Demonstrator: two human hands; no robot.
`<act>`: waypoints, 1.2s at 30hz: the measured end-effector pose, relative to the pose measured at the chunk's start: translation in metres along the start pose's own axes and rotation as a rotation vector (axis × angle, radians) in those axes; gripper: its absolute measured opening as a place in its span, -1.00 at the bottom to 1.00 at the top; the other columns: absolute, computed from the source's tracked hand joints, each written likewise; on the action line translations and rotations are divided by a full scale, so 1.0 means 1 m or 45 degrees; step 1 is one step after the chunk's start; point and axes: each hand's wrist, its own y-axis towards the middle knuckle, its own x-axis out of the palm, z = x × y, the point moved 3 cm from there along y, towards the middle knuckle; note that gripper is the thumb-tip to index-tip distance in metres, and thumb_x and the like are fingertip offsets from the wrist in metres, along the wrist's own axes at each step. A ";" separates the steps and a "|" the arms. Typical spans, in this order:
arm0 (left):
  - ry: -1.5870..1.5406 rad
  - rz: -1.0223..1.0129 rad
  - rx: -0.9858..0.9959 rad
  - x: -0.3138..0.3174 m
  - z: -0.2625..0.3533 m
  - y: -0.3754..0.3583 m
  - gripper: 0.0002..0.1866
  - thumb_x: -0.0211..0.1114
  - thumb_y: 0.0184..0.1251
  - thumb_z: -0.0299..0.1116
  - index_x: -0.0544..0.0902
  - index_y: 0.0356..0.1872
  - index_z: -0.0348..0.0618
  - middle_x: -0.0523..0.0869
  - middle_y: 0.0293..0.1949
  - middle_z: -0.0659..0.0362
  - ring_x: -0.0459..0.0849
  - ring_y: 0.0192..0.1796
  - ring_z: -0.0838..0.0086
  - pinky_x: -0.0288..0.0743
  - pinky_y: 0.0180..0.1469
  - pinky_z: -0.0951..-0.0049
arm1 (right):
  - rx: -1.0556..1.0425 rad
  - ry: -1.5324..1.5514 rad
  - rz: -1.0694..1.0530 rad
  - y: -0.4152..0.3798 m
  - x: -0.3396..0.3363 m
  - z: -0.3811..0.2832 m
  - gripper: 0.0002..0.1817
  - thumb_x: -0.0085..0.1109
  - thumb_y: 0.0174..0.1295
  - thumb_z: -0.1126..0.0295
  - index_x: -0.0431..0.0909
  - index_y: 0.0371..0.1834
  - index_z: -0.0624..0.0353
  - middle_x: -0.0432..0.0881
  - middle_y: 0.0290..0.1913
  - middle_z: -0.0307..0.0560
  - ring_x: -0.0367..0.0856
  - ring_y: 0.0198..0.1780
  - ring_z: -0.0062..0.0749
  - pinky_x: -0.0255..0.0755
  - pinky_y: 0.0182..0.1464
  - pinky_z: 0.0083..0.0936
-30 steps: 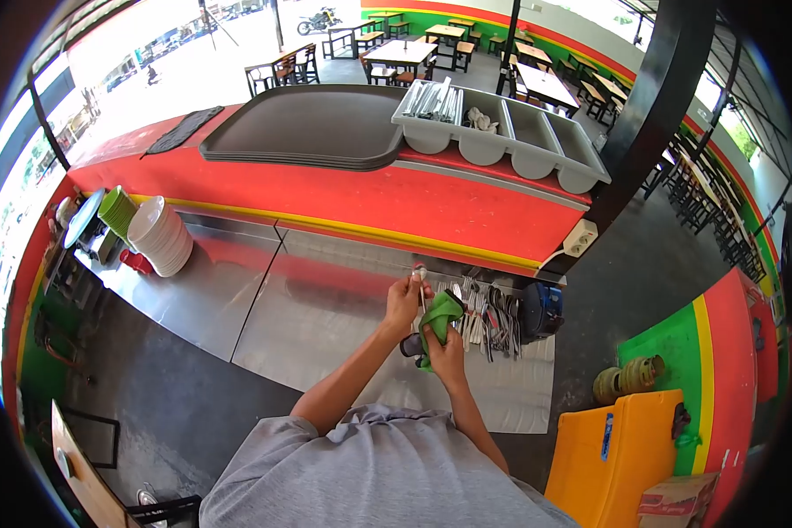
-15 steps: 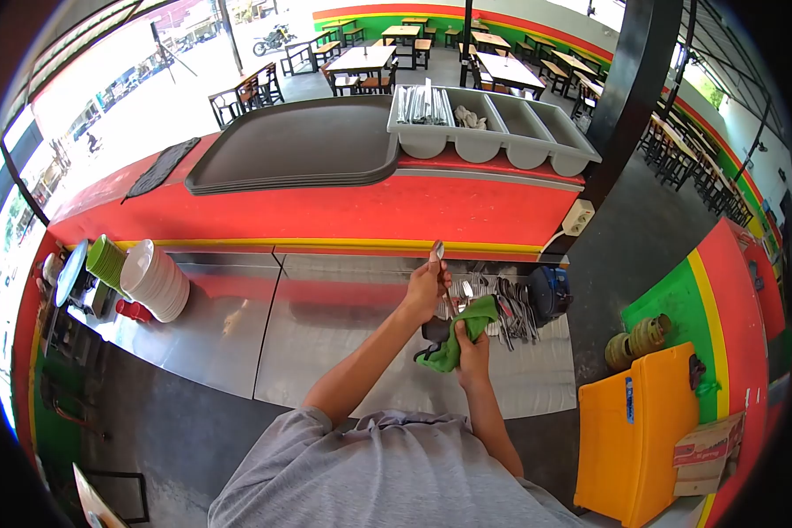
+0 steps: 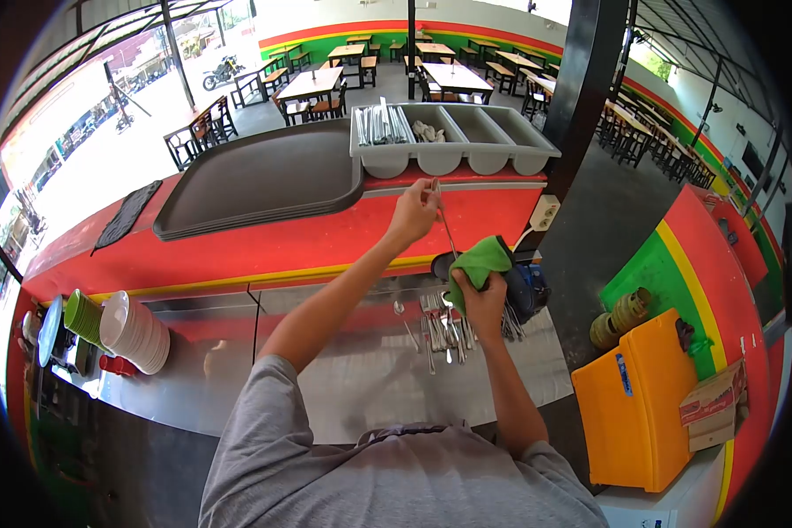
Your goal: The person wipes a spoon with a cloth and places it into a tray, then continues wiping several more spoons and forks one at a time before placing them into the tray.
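My left hand (image 3: 415, 211) pinches a spoon (image 3: 448, 231) near its upper end, in front of the red ledge. The spoon slants down to a green cloth (image 3: 482, 261), which hides its lower end. My right hand (image 3: 486, 304) is closed around this cloth. Below my hands, a pile of loose forks and spoons (image 3: 444, 327) lies on the metal counter (image 3: 343, 387). A separate spoon (image 3: 407, 324) rests left of the pile. Something dark and rounded (image 3: 443, 266) shows beside the cloth; I cannot make out what it is.
On the red ledge stand a grey cutlery bin (image 3: 455, 160), with wrapped-looking cutlery in its left compartment, and stacked brown trays (image 3: 264, 176). White bowls (image 3: 136, 334) are stacked at the counter's left. A dark blue bag-like object (image 3: 526, 290) sits beyond the pile, by a black post (image 3: 581, 88).
Both hands have risen and moved forward with the spoon and cloth, uncovering more of the cutlery pile. The camera view has shifted, so the ledge and bin appear further left.
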 end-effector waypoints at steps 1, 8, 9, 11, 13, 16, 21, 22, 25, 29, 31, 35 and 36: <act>0.184 0.061 0.173 -0.007 0.000 0.023 -0.53 0.12 0.35 -0.34 0.25 0.20 -0.29 0.69 -0.37 -0.01 0.71 -0.35 0.25 0.53 -0.29 0.30 | -0.060 -0.030 -0.013 0.019 0.001 -0.016 -0.61 0.43 0.06 0.24 0.56 -0.22 0.32 0.66 -0.35 -0.07 0.62 -0.34 -0.44 0.47 -0.20 -0.46; 0.150 -0.057 0.108 -0.051 0.043 0.127 -0.44 0.18 0.34 -0.33 0.24 0.29 -0.31 0.71 -0.29 0.03 0.70 -0.35 0.44 0.53 -0.29 0.47 | -0.190 -0.011 -0.158 0.153 0.020 -0.029 -0.55 0.43 0.04 0.14 0.57 -0.25 0.33 0.66 -0.37 -0.05 0.63 -0.35 -0.37 0.48 -0.22 -0.44; 0.214 -0.043 0.103 -0.056 0.033 0.142 -0.45 0.18 0.33 -0.32 0.28 0.27 -0.32 0.71 -0.26 0.00 0.70 -0.32 0.42 0.54 -0.26 0.47 | -0.238 -0.088 -0.191 0.172 0.021 -0.026 -0.54 0.43 0.03 0.12 0.57 -0.24 0.32 0.66 -0.36 -0.04 0.63 -0.35 -0.36 0.48 -0.22 -0.43; 0.341 -0.014 0.102 -0.062 0.006 0.183 -0.48 0.19 0.32 -0.29 0.36 0.23 -0.34 0.70 -0.19 -0.05 0.72 -0.25 0.39 0.54 -0.20 0.46 | -0.232 -0.168 -0.283 0.202 0.026 -0.021 -0.47 0.43 0.00 0.05 0.58 -0.19 0.32 0.67 -0.32 0.01 0.66 -0.32 -0.30 0.49 -0.20 -0.38; 0.478 -0.012 0.146 -0.067 -0.012 0.204 -0.52 0.19 0.32 -0.25 0.44 0.17 -0.34 0.68 -0.12 -0.11 0.71 -0.16 0.33 0.54 -0.13 0.44 | -0.282 -0.262 -0.339 0.223 0.029 -0.013 -0.46 0.44 -0.01 0.04 0.58 -0.18 0.33 0.67 -0.32 0.04 0.67 -0.29 -0.27 0.49 -0.20 -0.36; 0.642 -0.040 0.066 -0.073 -0.027 0.227 -0.56 0.15 0.33 -0.18 0.53 0.14 -0.21 0.66 -0.02 -0.10 0.67 0.01 0.24 0.48 0.03 0.25 | -0.314 -0.283 -0.441 0.250 0.034 -0.005 -0.42 0.45 -0.04 0.03 0.58 -0.20 0.37 0.67 -0.30 0.11 0.69 -0.22 -0.22 0.49 -0.17 -0.33; 0.952 0.007 -0.077 -0.074 -0.017 0.233 -0.61 0.02 0.37 -0.07 0.56 0.15 0.19 0.66 0.06 0.10 0.52 0.22 0.13 0.07 0.27 -0.24 | -0.313 -0.459 -0.511 0.288 0.043 0.013 -0.40 0.47 -0.07 0.01 0.60 -0.23 0.39 0.66 -0.33 0.15 0.69 -0.25 -0.17 0.49 -0.17 -0.33; 0.956 -0.023 -0.082 -0.075 -0.022 0.239 -0.62 0.02 0.37 -0.07 0.57 0.14 0.18 0.66 0.05 0.10 0.52 0.22 0.14 0.08 0.26 -0.23 | -0.303 -0.448 -0.507 0.292 0.046 0.015 -0.40 0.47 -0.08 0.00 0.60 -0.23 0.38 0.66 -0.33 0.14 0.69 -0.26 -0.16 0.49 -0.17 -0.32; 0.904 -0.082 -0.083 -0.076 -0.038 0.261 -0.69 0.07 0.36 -0.16 0.65 0.01 0.08 0.65 0.03 0.01 0.48 0.23 0.12 0.00 0.26 -0.31 | -0.295 -0.447 -0.495 0.301 0.055 0.022 -0.40 0.46 -0.09 -0.03 0.63 -0.24 0.35 0.67 -0.34 0.12 0.69 -0.27 -0.16 0.49 -0.19 -0.32; 1.068 -0.103 -0.091 -0.080 -0.042 0.278 -0.69 0.08 0.35 -0.10 0.67 -0.03 0.09 0.65 0.04 0.03 0.49 0.22 0.12 -0.04 0.31 -0.29 | -0.213 -0.448 -0.503 0.310 0.059 0.032 -0.42 0.47 -0.10 -0.05 0.66 -0.27 0.31 0.68 -0.37 0.10 0.70 -0.28 -0.16 0.49 -0.20 -0.32; 1.117 -0.169 -0.114 -0.080 -0.033 0.277 -0.69 0.09 0.35 -0.10 0.68 -0.04 0.07 0.65 0.04 0.04 0.50 0.21 0.13 -0.06 0.32 -0.28 | -0.143 -0.444 -0.523 0.310 0.059 0.031 -0.42 0.46 -0.10 -0.07 0.68 -0.27 0.28 0.67 -0.39 0.10 0.70 -0.29 -0.14 0.49 -0.20 -0.31; 1.153 -0.231 -0.136 -0.079 -0.030 0.278 -0.69 0.10 0.34 -0.09 0.70 -0.10 0.02 0.66 0.02 0.04 0.52 0.19 0.12 -0.04 0.32 -0.26 | -0.173 -0.592 -0.518 0.310 0.061 0.030 -0.45 0.42 -0.05 -0.07 0.68 -0.31 0.29 0.65 -0.47 0.06 0.67 -0.39 -0.21 0.49 -0.26 -0.35; 1.152 -0.234 -0.129 -0.078 -0.028 0.275 -0.69 0.10 0.34 -0.10 0.70 -0.12 0.01 0.67 0.00 0.03 0.53 0.17 0.12 -0.03 0.31 -0.26 | -0.209 -0.650 -0.505 0.310 0.062 0.029 -0.45 0.42 -0.03 -0.05 0.67 -0.32 0.31 0.64 -0.50 0.03 0.66 -0.43 -0.27 0.48 -0.29 -0.39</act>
